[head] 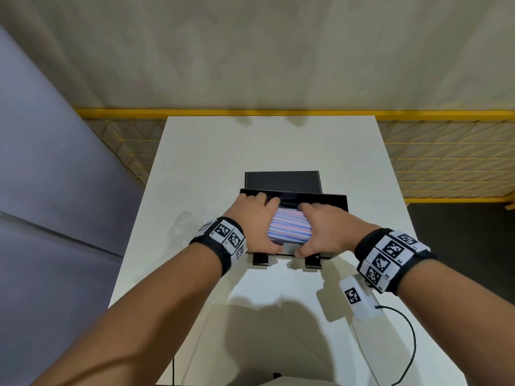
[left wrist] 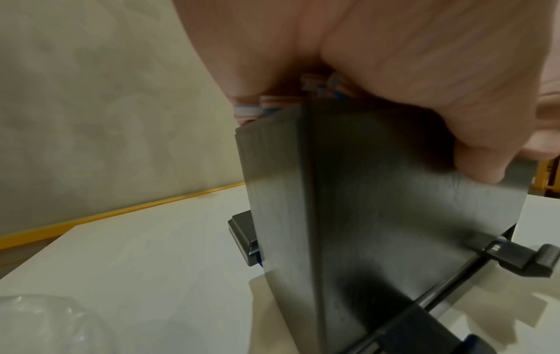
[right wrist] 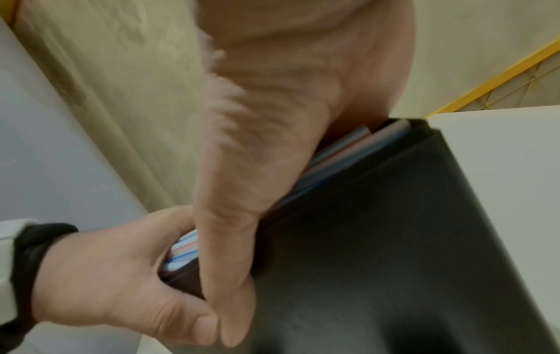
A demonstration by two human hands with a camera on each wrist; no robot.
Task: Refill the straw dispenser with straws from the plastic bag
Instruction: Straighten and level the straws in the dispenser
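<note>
We had a thick bundle of straws (head: 289, 228), striped pink, blue and white, sitting in the open top of the black straw dispenser (head: 334, 201) at the middle of the white table (head: 273, 146). The straws lay level, their long axis running left to right, ends toward each hand. Our left hand (head: 252, 227) and right hand (head: 323, 232) cupped the bundle's two ends, fingers curled over it, thumbs at the near edge. The crumpled clear plastic bag (head: 181, 228) lay just left of the dispenser.
</note>
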